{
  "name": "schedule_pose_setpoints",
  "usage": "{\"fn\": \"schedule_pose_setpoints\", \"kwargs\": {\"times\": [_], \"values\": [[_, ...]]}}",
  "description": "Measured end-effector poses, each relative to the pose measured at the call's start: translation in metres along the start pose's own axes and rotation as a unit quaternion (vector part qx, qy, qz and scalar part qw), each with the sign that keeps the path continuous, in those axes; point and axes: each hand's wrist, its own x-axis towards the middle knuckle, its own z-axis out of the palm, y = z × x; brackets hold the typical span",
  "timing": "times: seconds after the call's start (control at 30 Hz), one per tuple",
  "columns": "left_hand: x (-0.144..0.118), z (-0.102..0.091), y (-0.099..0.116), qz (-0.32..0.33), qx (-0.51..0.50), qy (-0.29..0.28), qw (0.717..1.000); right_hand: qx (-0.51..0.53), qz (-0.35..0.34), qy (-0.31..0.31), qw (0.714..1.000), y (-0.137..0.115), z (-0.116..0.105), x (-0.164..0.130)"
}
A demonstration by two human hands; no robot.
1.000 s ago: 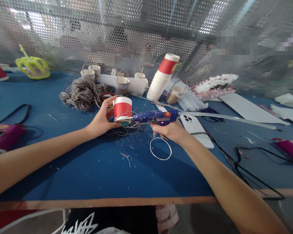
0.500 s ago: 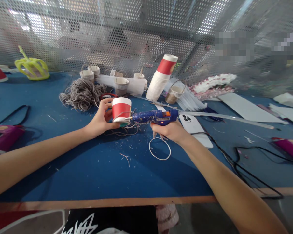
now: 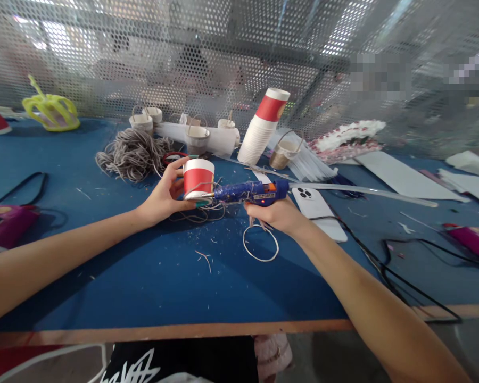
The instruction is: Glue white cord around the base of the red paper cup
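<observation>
My left hand [image 3: 165, 192] is closed around the left side of a red and white paper cup [image 3: 198, 176], thumb at its lower edge. A thin grey cord [image 3: 195, 215] runs by the cup's lower part and lies in loops on the table beneath it. Wrapped round the handle of a blue hot glue gun [image 3: 249, 192], my right hand [image 3: 273, 213] points the nozzle left. The tip is at the lower right of the cup; whether it touches, I cannot tell. From the gun's rear a long clear glue stick [image 3: 363, 188] sticks out to the right.
Behind the cup lie a heap of grey cord [image 3: 133, 154], a leaning stack of paper cups [image 3: 263, 127] and several small handled baskets. A white phone [image 3: 319, 213] lies by my right wrist, a white ring [image 3: 261, 243] in front. Purple glue guns [image 3: 8, 226] and black cables flank both sides.
The glue gun and my right hand have shifted very slightly left. My left fingers have moved a little over the cup's upper rim; the cup stays nearly in place.
</observation>
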Motion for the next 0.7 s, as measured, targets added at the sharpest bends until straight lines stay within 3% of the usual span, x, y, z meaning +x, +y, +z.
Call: {"fn": "schedule_pose_setpoints", "kwargs": {"times": [0.13, 0.33, 0.7], "values": [[0.001, -0.0016, -0.0027, -0.008, -0.01, -0.002, 1.0, 0.007, 0.024, -0.004, 1.0, -0.0014, 0.0002, -0.0019], [0.0014, -0.0031, -0.0059, -0.004, -0.026, -0.007, 1.0, -0.01, -0.019, 0.021, 1.0, -0.0004, -0.0015, -0.0019], [0.002, -0.0023, -0.003, -0.015, -0.03, -0.014, 0.999, 0.001, -0.021, 0.046, 0.999, -0.0027, -0.0007, -0.0065]]}}
